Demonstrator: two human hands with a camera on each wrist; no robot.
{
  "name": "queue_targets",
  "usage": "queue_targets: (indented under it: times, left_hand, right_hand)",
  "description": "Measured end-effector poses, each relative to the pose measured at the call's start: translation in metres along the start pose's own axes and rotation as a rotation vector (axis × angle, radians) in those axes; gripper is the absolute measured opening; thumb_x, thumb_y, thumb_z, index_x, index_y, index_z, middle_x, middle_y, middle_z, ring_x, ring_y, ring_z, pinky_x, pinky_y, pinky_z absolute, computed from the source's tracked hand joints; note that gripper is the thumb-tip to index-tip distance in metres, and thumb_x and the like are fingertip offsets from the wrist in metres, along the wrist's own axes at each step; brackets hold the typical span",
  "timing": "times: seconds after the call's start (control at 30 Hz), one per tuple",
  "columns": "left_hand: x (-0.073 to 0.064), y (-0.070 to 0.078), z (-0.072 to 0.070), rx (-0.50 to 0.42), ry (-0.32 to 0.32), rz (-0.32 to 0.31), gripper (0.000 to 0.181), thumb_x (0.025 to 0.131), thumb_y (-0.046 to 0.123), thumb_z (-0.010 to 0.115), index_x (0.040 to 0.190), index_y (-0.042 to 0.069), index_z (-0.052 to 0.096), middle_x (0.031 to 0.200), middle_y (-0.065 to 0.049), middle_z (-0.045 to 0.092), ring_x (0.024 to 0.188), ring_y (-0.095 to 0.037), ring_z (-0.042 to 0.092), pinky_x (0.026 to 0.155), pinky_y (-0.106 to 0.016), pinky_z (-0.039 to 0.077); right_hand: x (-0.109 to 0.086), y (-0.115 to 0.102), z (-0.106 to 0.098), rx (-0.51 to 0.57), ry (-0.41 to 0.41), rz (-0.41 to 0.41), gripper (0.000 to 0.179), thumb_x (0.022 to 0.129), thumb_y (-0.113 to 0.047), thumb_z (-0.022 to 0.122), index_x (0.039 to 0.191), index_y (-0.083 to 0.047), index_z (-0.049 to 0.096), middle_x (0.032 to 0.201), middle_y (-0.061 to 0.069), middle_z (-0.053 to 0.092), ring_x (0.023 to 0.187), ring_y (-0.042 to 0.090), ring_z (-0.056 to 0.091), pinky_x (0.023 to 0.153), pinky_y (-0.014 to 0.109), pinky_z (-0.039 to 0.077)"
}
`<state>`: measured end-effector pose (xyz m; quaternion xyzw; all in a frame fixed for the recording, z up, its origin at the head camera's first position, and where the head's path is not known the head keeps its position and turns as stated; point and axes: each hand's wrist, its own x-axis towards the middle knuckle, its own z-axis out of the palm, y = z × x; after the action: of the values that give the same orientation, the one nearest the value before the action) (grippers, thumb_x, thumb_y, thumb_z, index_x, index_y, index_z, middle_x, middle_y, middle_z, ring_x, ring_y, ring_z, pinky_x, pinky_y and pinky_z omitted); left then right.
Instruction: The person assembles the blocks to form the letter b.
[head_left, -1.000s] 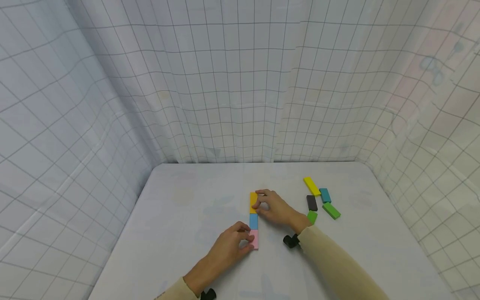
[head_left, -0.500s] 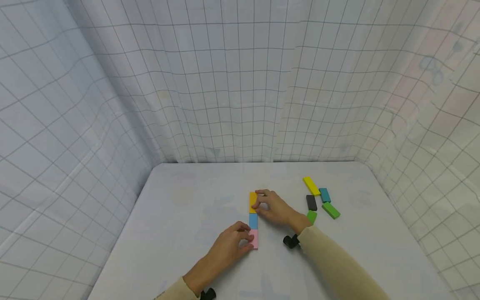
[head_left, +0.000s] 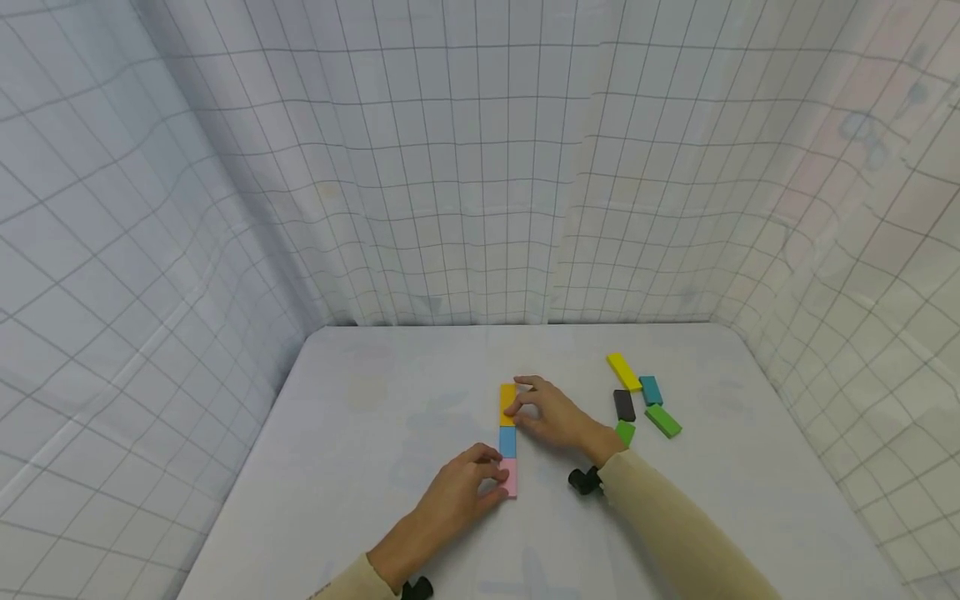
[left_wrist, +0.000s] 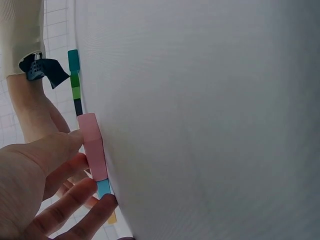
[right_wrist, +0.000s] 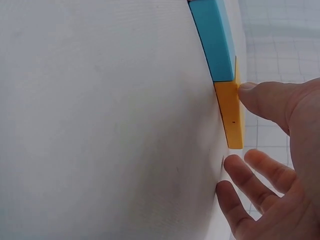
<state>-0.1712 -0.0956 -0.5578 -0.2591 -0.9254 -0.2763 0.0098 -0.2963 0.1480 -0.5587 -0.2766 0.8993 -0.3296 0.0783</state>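
Observation:
A pink block (head_left: 510, 483), a blue block (head_left: 507, 442) and an orange block (head_left: 507, 400) lie end to end in a straight row on the white table. My left hand (head_left: 453, 492) holds the pink block at the near end, with thumb and fingers bent along its side, as the left wrist view shows. Beside the orange block is my right hand (head_left: 555, 417). Its thumb (right_wrist: 257, 97) touches the orange block's side in the right wrist view, while the other fingers spread past the block's far end, apart from it.
Right of the row lie loose blocks: a yellow block (head_left: 624, 372), a teal block (head_left: 650, 391), a dark block (head_left: 624, 406), a green block (head_left: 663, 421) and another green block (head_left: 625, 433), partly behind the right wrist. Grid-patterned curtains (head_left: 480, 183) surround the table.
My right hand's fingertips have shifted slightly right, uncovering more of the orange block. The left hand and the row of blocks look unmoved.

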Motion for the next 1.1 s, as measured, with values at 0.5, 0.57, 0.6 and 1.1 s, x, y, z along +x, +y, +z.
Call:
queue_targets:
  times: [0.5,0.57,0.6,1.1]
  left_hand:
    - [0.001,0.001,-0.002,0.006,-0.003,-0.004,0.016,0.098,0.018,0.097,0.112,0.012,0.094,0.133,-0.006,0.080,0.118,-0.025,0.081,0.103,-0.043,0.070]
    - [0.000,0.000,-0.001,0.002,-0.005,-0.007,0.016,0.098,0.018,0.097,0.112,0.012,0.094,0.133,-0.006,0.080,0.117,-0.024,0.081,0.102,-0.043,0.070]
    - [0.000,0.000,-0.001,-0.001,-0.006,-0.007,0.016,0.098,0.018,0.097,0.112,0.012,0.094,0.133,-0.006,0.080,0.117,-0.024,0.081,0.102,-0.043,0.070]
    - [-0.001,0.001,-0.003,0.015,0.000,0.010,0.014,0.097,0.018,0.098,0.109,0.012,0.093,0.131,-0.005,0.080,0.116,-0.023,0.080,0.102,-0.041,0.070]
  right_hand:
    - [-0.001,-0.001,-0.007,-0.017,0.016,-0.027,0.023,0.113,-0.018,0.078,0.135,-0.019,0.086,0.177,0.019,0.054,0.163,0.048,0.054,0.135,0.070,0.044]
    - [0.000,0.000,-0.008,-0.027,0.022,-0.028,0.023,0.114,-0.018,0.078,0.135,-0.019,0.086,0.175,0.018,0.056,0.161,0.047,0.056,0.135,0.070,0.045]
    - [0.000,0.000,-0.009,-0.028,0.024,-0.027,0.024,0.113,-0.018,0.078,0.136,-0.019,0.086,0.174,0.018,0.057,0.161,0.047,0.056,0.135,0.070,0.046]
    - [-0.009,0.018,-0.028,-0.064,0.085,-0.005,0.029,0.114,-0.018,0.078,0.142,-0.021,0.082,0.158,0.012,0.067,0.149,0.038,0.064,0.130,0.064,0.053]
